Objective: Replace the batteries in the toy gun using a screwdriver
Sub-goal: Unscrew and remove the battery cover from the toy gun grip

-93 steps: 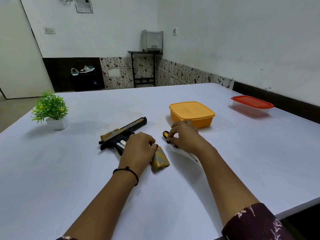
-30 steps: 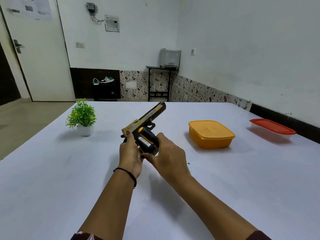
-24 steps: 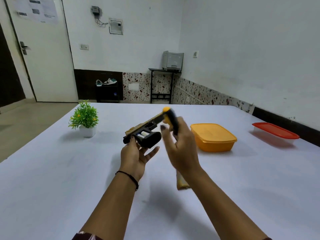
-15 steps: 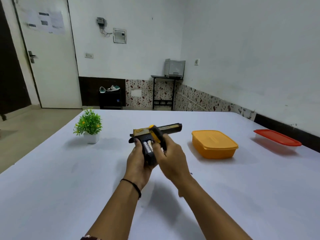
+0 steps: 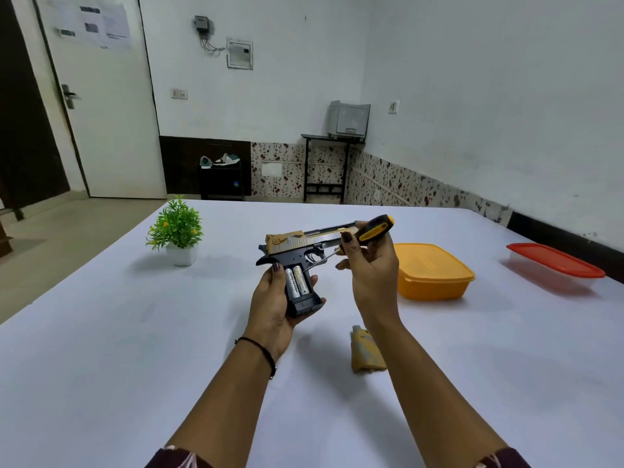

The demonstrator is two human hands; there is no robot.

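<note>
A small potted plant (image 5: 176, 231) stands on the white worktop (image 5: 101, 332) toward its far left corner, well apart from everything else.

Above the middle of the worktop, the left hand (image 5: 273, 309) holds the toy gun (image 5: 297, 261) clear of the surface. Its grip is wrapped around the black handle from below and behind, the thumb lying along the handle's left edge and the fingertips showing on its right side. The gun's barrel points right and slightly away, and its gold-coloured slide is uppermost. The handle's side is open, and two silver batteries (image 5: 297, 282) sit side by side in the compartment, facing the camera.

The right hand (image 5: 369, 265) is raised just beside the gun. Its grip is pinched around the black and yellow handle of the screwdriver (image 5: 373, 229), thumb and fingers closed on it. The thin shaft slants down and left toward the upper end of the batteries; the tip seems to reach the compartment, though the view is too small to tell whether it touches.

Under the right forearm, a tan cover (image 5: 366, 351) lies flat on the worktop, partly hidden by the arm.

Further right, an orange lidded box (image 5: 434, 271) sits on the worktop, just behind the right hand. A clear box with a red lid (image 5: 557, 265) rests near the right edge.
</note>
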